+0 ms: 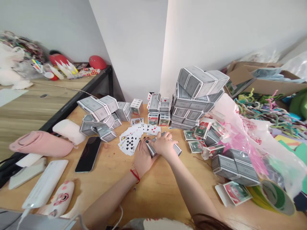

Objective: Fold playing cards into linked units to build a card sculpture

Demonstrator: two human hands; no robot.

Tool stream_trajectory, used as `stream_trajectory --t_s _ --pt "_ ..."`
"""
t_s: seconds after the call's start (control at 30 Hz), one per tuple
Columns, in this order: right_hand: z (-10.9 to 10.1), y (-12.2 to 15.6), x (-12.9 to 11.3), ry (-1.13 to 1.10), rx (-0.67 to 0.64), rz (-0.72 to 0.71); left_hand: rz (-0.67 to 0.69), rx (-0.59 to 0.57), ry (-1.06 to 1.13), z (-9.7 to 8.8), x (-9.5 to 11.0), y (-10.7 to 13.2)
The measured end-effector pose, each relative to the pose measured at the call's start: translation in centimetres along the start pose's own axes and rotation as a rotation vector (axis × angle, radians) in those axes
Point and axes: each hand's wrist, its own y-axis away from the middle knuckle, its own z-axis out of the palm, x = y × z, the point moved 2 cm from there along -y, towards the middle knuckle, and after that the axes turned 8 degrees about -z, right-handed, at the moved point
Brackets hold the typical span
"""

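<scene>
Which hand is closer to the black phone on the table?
Left. The left hand holds the near end of the card stack, with the phone off to its left. The right hand grips the stack farther right.

Bare forearms, dark-painted nails, a red string bracelet [135,174] on the left wrist.

right hand [165,145] hides most of deck [177,149].

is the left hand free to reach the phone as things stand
Probably yes. The phone lies on the table to the left of the left hand, with nothing between them, though that hand now grips the deck with the right hand.
</scene>
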Motion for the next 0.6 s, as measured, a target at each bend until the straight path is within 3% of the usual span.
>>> stream_trajectory --t_s 0.17,0.37,0.6 --pt "-0.2 -0.6 0.6 -0.074 -0.032 -0.014 -0.020 0.021 0.040 0.0 0.0 0.0" --pt "-0.1 -1.5 1.9 -0.125 0.066 -0.057 -0.058 0.009 0.073 -0.5 0.7 -0.1" --pt "-0.1 -1.8 3.5 -0.210 0.068 -0.116 -0.094 -0.002 0.203 -0.8 0.6 -0.4"
